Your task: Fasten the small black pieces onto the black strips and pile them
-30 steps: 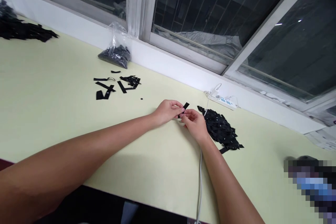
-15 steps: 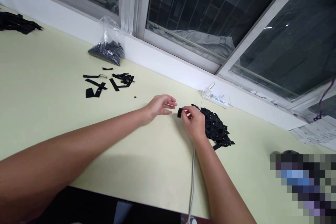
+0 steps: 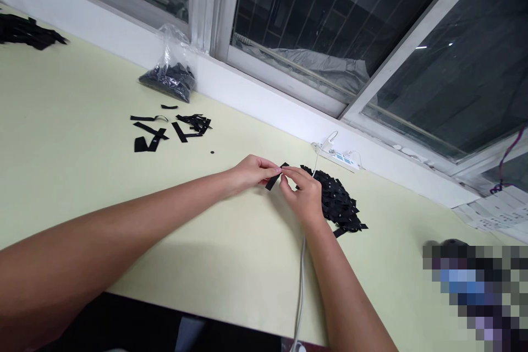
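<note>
A short black fabric strip (image 3: 272, 182) slants between my two hands, a little above the pale table. My left hand (image 3: 251, 171) pinches it near its upper part, the thumb lying across it. My right hand (image 3: 303, 192) reaches in from the other side. Its fingertips touch the strip close to my left thumb, while its own thumb stays apart below. Just behind my right hand lies a heap of similar black strips (image 3: 340, 203), some with small pale marks; the hand and wrist partly cover it.
Loose black strips (image 3: 179, 132) and a tiny dark disc (image 3: 212, 152) lie left. A clear bag of black pieces (image 3: 169, 80) stands by the wall. A white cable (image 3: 302, 280) crosses under my right arm, near a power strip (image 3: 344, 159). More black strips (image 3: 28, 32) lie far left.
The black strip has passed from my right hand's pinch into my left hand's. My left hand moved right and closed on it; my right thumb has parted from the fingers.
</note>
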A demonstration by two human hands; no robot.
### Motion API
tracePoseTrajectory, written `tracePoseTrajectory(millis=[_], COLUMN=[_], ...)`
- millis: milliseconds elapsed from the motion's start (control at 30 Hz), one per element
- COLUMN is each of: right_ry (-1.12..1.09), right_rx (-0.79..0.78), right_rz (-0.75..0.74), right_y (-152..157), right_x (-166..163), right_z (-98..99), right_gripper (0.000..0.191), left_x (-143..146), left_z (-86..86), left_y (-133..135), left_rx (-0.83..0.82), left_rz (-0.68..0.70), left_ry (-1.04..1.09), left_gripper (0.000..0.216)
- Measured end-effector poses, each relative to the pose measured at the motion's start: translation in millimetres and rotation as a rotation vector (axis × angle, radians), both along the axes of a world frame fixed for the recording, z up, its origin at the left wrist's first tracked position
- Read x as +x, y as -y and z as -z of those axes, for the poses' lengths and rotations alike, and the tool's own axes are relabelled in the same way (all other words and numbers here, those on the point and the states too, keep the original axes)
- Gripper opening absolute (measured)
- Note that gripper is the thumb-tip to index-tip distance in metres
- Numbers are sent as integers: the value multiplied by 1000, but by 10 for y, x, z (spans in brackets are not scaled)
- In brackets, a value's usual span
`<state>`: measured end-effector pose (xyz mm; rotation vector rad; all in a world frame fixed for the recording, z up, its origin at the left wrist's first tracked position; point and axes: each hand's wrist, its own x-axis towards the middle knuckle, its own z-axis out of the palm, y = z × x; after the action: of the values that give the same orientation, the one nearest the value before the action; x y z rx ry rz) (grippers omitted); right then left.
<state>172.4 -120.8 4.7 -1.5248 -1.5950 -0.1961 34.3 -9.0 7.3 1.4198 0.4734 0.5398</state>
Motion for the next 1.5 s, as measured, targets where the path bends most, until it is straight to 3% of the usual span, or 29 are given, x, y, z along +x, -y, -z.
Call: tracePoseTrajectory(millis=[133, 400, 700, 1000, 1500], right_ry=[-95, -262, -588, -999, -1056], right_rx=[4, -193, -304, -320, -320], right_rz=[-18, 55, 162, 115, 153], right_y=[6, -26, -129, -159, -179], right_x=[-17, -7, 29, -57, -86], right_z=[2, 50, 188, 190, 219], right_gripper=[19, 21, 22, 24, 22], left_x=[-3, 11, 36, 65, 86], left_z=[0, 68, 90, 118, 186], left_y=[2, 64, 143, 180, 163], left_rx=[174, 668, 1166, 1280, 1241], left_rz=[-31, -153, -85, -63, -44], left_ry=[-42, -138, -288, -352, -341], left_gripper=[24, 21, 27, 22, 21])
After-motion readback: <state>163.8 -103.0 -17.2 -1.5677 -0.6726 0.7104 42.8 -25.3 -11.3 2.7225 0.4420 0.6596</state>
